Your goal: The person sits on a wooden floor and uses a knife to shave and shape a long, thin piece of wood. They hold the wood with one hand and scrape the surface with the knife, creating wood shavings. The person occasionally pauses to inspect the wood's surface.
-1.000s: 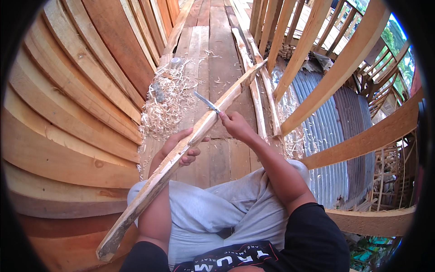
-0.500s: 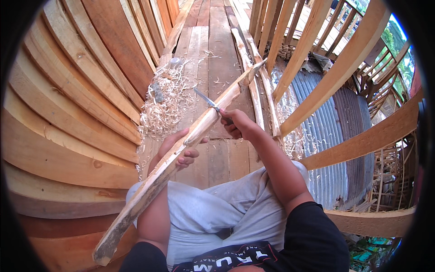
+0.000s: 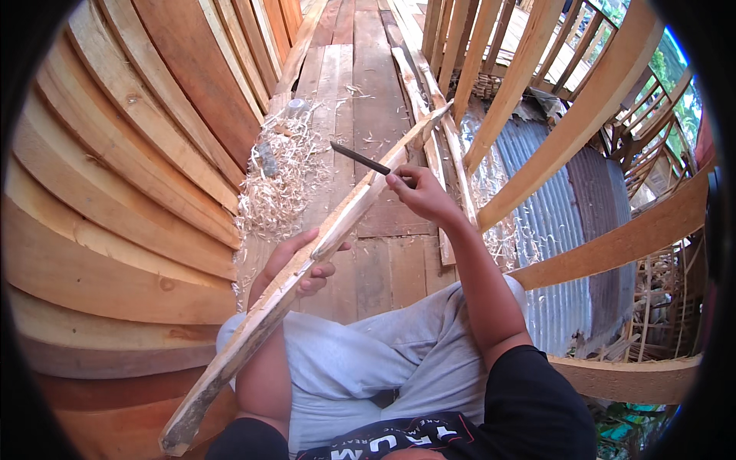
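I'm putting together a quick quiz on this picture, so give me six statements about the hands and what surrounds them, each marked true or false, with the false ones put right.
1. The right hand holds a knife. True.
2. The left hand holds a stick. True.
3. Both hands grip the knife. False: only the right hand does.
4. Shavings lie on the floor. True.
5. The corrugated metal is on the left. False: the corrugated metal is on the right.
6. The trousers are black. False: the trousers are light grey.
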Available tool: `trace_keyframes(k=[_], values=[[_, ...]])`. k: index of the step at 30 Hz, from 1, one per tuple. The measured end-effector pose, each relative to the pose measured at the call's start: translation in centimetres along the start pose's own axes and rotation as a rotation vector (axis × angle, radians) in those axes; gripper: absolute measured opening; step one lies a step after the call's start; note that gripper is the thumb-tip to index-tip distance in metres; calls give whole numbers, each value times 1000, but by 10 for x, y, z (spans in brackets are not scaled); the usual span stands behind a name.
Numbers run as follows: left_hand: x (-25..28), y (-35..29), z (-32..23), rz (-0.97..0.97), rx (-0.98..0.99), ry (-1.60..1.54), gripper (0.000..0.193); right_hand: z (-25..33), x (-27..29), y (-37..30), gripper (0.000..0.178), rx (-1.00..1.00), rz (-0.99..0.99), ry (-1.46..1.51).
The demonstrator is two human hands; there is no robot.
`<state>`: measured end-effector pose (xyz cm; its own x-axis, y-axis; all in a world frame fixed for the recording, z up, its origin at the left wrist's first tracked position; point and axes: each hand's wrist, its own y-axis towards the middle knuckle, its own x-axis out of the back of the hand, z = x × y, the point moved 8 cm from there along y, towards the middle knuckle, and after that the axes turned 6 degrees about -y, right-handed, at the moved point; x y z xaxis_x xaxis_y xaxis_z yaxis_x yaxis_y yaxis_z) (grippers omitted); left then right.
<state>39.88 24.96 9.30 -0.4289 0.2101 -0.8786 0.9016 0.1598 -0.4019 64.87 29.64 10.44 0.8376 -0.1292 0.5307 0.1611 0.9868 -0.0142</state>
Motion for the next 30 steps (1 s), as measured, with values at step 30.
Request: trace_keyframes(k=[30], values=[[5, 3, -4, -85, -100, 126, 52, -85, -15, -9, 51, -719, -427, 1326]])
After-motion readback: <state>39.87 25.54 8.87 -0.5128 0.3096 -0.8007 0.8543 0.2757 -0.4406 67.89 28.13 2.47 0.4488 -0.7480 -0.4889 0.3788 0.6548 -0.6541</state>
